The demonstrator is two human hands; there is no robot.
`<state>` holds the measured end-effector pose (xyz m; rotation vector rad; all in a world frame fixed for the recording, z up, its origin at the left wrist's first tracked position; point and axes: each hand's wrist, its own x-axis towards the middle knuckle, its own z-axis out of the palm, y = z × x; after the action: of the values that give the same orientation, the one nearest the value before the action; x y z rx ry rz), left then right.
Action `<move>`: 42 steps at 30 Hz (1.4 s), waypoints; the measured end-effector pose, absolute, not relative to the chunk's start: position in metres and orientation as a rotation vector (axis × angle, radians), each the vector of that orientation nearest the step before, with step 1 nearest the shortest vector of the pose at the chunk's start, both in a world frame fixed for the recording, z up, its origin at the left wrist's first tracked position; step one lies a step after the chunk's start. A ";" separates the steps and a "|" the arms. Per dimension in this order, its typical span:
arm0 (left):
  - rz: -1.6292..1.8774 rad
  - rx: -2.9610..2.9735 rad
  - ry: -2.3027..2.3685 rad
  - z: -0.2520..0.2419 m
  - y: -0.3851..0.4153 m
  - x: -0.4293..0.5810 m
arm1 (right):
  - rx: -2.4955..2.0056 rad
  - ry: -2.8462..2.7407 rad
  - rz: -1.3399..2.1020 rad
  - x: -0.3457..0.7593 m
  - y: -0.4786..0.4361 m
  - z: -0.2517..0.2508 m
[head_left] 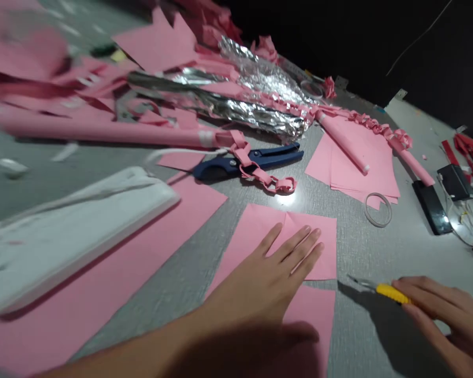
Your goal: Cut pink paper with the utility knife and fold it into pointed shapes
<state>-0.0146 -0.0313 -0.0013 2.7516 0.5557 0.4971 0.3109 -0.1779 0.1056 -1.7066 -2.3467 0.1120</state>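
My left hand point(276, 273) lies flat with its fingers stretched over a pink paper sheet point(319, 236) on the grey table. A second pink piece point(311, 304) sits just below it, with a narrow gap between the two along a straight edge. At the right, my right hand point(441, 310) grips a yellow-handled craft knife point(390, 293). The metal blade points left, close to the sheet's right edge, and casts a shadow on the table. Part of the lower piece is hidden beneath my left hand and its shadow.
Blue-handled scissors point(216, 167) and a pink paper chain point(260, 176) lie behind the sheet. A white slab point(82, 231) rests on pink paper at left. Crumpled silver foil point(256, 113), stacked pink sheets point(362, 157), a tape ring point(378, 210) and a black phone point(431, 207) are around.
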 end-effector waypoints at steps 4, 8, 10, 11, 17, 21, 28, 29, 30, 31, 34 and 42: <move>0.313 2.754 0.554 0.004 -0.025 -0.011 | -1.593 -2.122 0.195 0.301 -0.162 0.096; 0.148 2.728 0.558 0.015 -0.025 -0.006 | -1.522 -1.879 0.398 0.284 -0.140 0.089; 0.098 2.723 0.565 0.017 -0.026 -0.003 | -1.532 -1.696 0.521 0.278 -0.130 0.083; 0.089 2.723 0.561 0.018 -0.026 -0.002 | -1.538 -1.590 0.587 0.275 -0.125 0.079; 0.110 2.714 0.520 0.017 -0.023 0.005 | -1.501 -1.299 0.743 0.250 -0.089 0.037; 0.090 2.693 0.632 0.024 -0.018 0.006 | -1.484 -1.251 0.777 0.237 -0.078 0.014; 0.028 2.686 0.791 0.026 -0.008 -0.018 | -1.458 -1.268 0.713 0.245 -0.080 0.002; 0.018 2.685 0.793 0.023 -0.009 -0.020 | -1.455 -1.274 0.706 0.246 -0.079 0.001; 0.018 2.686 0.795 0.021 -0.009 -0.021 | -1.453 -1.280 0.701 0.246 -0.079 0.000; 0.029 2.689 0.796 0.019 -0.009 -0.022 | -1.451 -1.285 0.696 0.246 -0.079 0.000; 0.116 2.707 0.807 0.023 -0.010 -0.025 | -1.447 -1.299 0.687 0.245 -0.081 0.001; 0.210 2.845 0.401 0.045 -0.086 -0.050 | -1.454 -1.290 0.711 0.245 -0.088 0.006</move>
<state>-0.0500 -0.0863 0.0451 2.8449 0.4007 0.2098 0.2452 -0.0877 0.0060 -1.4540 -1.2898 0.7114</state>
